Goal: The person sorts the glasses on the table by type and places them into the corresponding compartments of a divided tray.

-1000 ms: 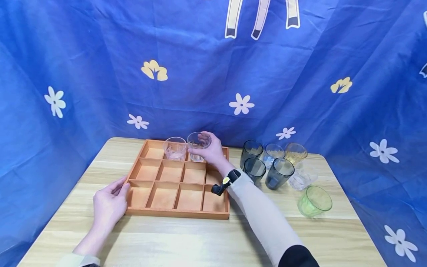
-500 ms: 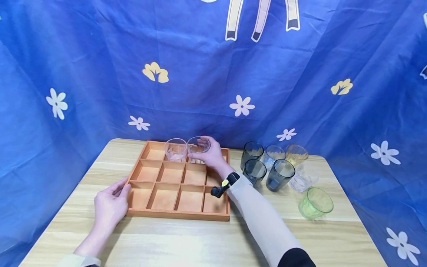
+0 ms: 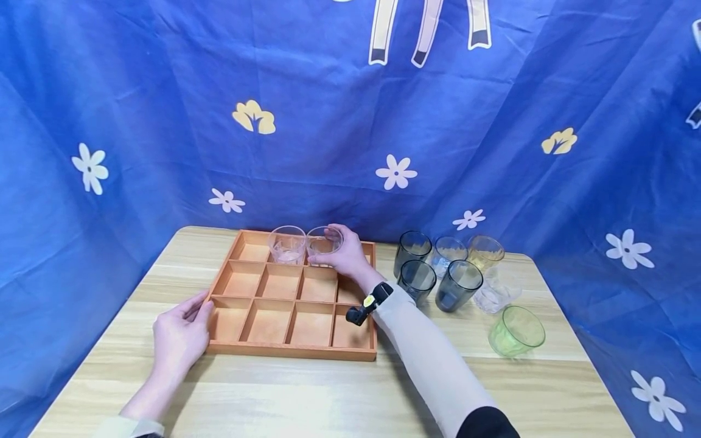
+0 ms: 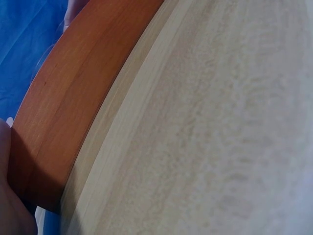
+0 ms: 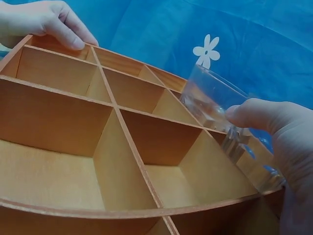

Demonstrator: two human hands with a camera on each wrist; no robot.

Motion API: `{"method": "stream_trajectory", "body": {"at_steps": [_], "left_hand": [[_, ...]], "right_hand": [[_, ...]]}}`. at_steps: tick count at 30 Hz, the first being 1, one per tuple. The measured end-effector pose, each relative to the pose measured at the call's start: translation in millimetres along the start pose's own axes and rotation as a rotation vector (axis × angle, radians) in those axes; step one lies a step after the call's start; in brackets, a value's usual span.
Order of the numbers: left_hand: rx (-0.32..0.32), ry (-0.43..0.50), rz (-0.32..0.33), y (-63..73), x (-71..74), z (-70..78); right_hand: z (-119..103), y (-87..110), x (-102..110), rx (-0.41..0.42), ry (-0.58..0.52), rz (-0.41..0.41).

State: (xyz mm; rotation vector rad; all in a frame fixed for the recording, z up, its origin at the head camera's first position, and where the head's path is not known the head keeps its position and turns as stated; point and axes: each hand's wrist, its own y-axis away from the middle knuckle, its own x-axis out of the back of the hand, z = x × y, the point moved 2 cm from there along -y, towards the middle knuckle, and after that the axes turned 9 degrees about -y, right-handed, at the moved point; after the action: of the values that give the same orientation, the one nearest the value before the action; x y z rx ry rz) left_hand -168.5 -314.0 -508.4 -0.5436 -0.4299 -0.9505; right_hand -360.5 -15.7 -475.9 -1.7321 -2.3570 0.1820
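Observation:
A wooden compartment tray (image 3: 290, 351) lies on the table, with several square sections. My left hand (image 3: 181, 333) grips its left edge, the thumb over the rim; the right wrist view also shows this left hand (image 5: 51, 22) at the tray's far corner. At the back row, my right hand (image 3: 347, 252) holds a clear drinking glass (image 3: 323, 243) upright in a section, thumb on the near side and fingers round the far side. Beside it on the left, a second clear glass (image 3: 287, 246) stands in another back-row section. The right hand's fingertips are partly hidden behind the glass.
Right of the tray stand several glasses: dark grey ones (image 3: 459, 286), a bluish clear one (image 3: 449, 252), an amber one (image 3: 485, 250), a clear one lying tilted (image 3: 494, 296) and a green one (image 3: 516, 333). A blue curtain (image 3: 306, 158) hangs behind the table (image 3: 263, 395).
My right hand has lowered the clear glass a little, deeper into the back-row section. My left hand has kept its grip on the tray's edge.

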Motion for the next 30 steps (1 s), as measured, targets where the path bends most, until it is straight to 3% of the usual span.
{"method": "stream_trajectory", "body": {"at_steps": [16,30], "left_hand": [[0.01,0.015,-0.007,0.5,-0.9,2.9],[0.037,-0.016,-0.031,1.6,3.5,4.2]], "right_hand": [[-11.8,5.1,8.3,-0.07,-0.028,-0.046],[-38.7,10.4,20.1,0.015,-0.06,0.003]]}}
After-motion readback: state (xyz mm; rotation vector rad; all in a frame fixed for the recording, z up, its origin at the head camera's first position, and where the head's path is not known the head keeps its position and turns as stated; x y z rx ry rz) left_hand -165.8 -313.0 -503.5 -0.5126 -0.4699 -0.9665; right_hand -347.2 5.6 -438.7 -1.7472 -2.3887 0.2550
